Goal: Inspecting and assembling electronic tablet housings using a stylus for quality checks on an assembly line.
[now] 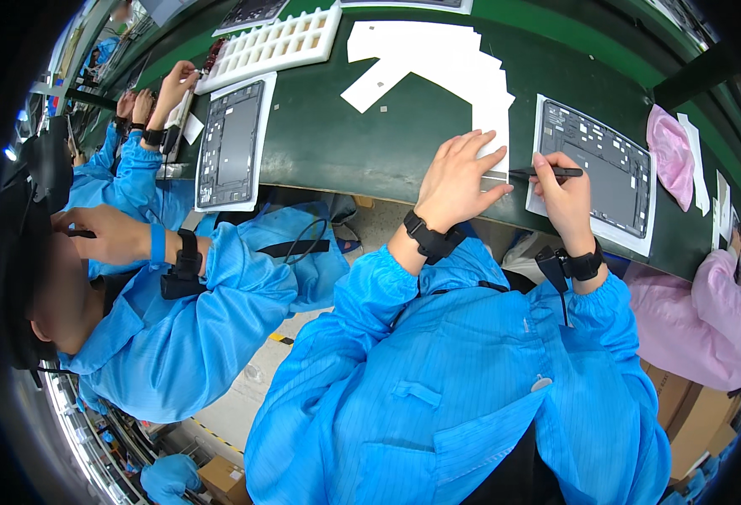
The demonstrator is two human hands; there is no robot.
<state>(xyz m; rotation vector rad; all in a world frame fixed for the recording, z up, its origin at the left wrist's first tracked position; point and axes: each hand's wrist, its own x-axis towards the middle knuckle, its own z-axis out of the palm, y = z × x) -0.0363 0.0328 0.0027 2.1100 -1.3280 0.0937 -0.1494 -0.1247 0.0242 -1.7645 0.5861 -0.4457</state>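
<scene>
My left hand lies flat with fingers spread on the near end of a white paper strip, one of several fanned out on the green bench. Between the fingers of my right hand is a pair of black tweezers, its tip pointing left at the strip's edge beside my left hand. Whatever the tip touches is too small to make out. Just right of my right hand, an opened tablet housing with small white pieces on it rests on a white sheet.
Another tablet housing lies on the left, near a white slotted tray. A pink cloth sits at the right. A co-worker in blue is close on my left; a person in pink is on the right.
</scene>
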